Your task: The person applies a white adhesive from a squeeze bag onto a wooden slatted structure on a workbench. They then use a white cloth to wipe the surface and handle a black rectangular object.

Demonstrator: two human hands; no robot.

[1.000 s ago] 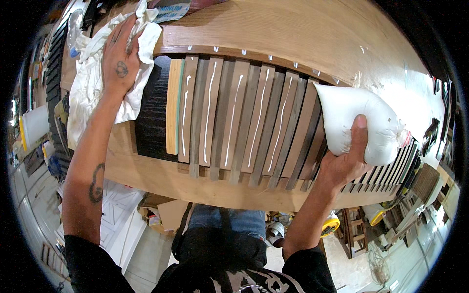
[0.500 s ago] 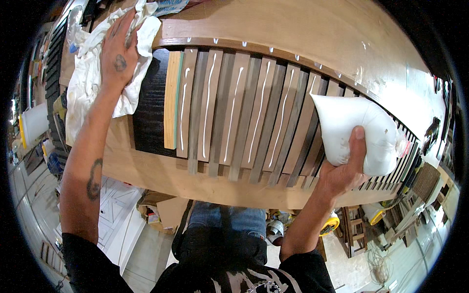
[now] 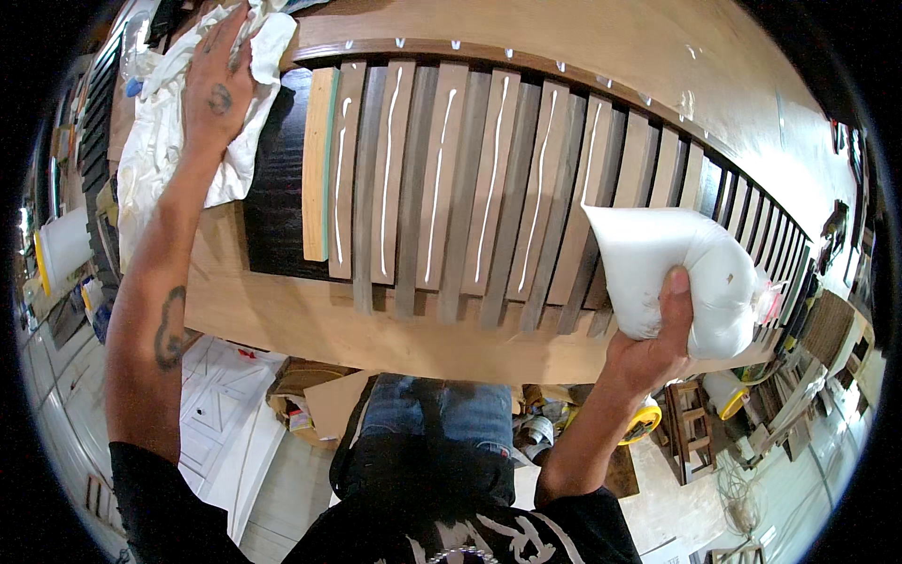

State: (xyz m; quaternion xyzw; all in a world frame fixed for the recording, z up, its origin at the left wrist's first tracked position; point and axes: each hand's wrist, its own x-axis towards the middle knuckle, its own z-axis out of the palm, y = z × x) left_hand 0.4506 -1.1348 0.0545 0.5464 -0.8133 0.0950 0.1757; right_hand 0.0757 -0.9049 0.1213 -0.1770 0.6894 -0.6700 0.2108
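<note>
My right hand (image 3: 660, 340) is wrapped around a plump white piping bag (image 3: 667, 249), thumb on top. Its pointed tip meets the lower end of a white bead on one of the brown wooden strips (image 3: 452, 221). Several strips to its left each carry a similar thin white line of glue-like paste, with greyish strips between them. At the far left, my left hand (image 3: 216, 99) lies with fingers stretched out on a crumpled white cloth (image 3: 155, 164). Between the cloth and the strips are a black board (image 3: 274, 202) and a pale yellow wood piece (image 3: 319, 169).
A wooden panel (image 3: 611, 42) with small white marks along its edge lies behind the strips. More dark slats (image 3: 752, 211) continue to the right. Below the bench are a white panelled door (image 3: 221, 404), a yellow-rimmed bucket (image 3: 642, 420) and a wooden frame (image 3: 691, 432).
The bag has moved down along its strip with my right hand, leaving a longer white bead on it. My left hand stays on the cloth. The whole view has shifted slightly.
</note>
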